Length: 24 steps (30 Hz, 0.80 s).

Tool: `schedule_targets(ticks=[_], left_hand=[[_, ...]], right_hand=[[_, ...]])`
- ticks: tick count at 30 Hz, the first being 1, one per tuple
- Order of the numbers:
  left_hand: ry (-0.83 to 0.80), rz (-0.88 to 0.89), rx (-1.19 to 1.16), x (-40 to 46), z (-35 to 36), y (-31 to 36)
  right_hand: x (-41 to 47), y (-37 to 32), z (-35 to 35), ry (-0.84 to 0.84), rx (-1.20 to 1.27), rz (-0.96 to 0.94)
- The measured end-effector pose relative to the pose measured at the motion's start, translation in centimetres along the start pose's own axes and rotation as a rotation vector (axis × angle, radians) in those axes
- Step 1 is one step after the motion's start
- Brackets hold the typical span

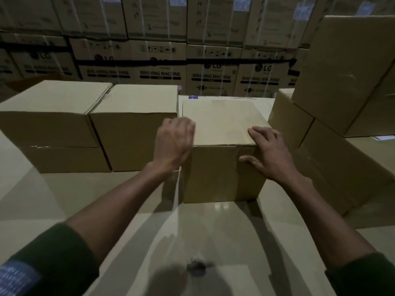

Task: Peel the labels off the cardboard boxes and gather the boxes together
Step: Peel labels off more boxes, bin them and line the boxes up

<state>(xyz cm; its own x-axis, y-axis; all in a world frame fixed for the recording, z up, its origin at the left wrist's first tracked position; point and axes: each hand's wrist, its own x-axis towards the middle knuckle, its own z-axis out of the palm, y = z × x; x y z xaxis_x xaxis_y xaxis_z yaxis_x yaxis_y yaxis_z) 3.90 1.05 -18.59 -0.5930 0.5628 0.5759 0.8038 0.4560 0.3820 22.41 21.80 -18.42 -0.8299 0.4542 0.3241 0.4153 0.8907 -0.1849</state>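
Two hands are on the middle box point(222, 167) on the floor point(213, 231). Left hand point(174, 139) curls over its top corner; right hand point(269, 154) presses flat. It looks stiff and light. Hold both sides. More boxes point(132, 124) sit close by.

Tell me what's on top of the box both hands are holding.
On the cardboard box, only the fingers of the right hand lie flat on the top, near its right corner. The left hand grips the left edge; it is blurred, and whatever lies under it is hidden.
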Motion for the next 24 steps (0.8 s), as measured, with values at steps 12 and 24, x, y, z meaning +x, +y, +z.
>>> schedule_targets(ticks=[12, 24], left_hand=[[-0.058, 0.073, 0.324, 5.1, 2.0, -10.1], [0.073, 0.089, 0.326, 5.6, 3.9, -10.8]], right_hand=[[7.0, 0.2, 2.8, 0.04, 0.006, -0.06], [12.1, 0.5, 4.7, 0.037, 0.023, -0.045]])
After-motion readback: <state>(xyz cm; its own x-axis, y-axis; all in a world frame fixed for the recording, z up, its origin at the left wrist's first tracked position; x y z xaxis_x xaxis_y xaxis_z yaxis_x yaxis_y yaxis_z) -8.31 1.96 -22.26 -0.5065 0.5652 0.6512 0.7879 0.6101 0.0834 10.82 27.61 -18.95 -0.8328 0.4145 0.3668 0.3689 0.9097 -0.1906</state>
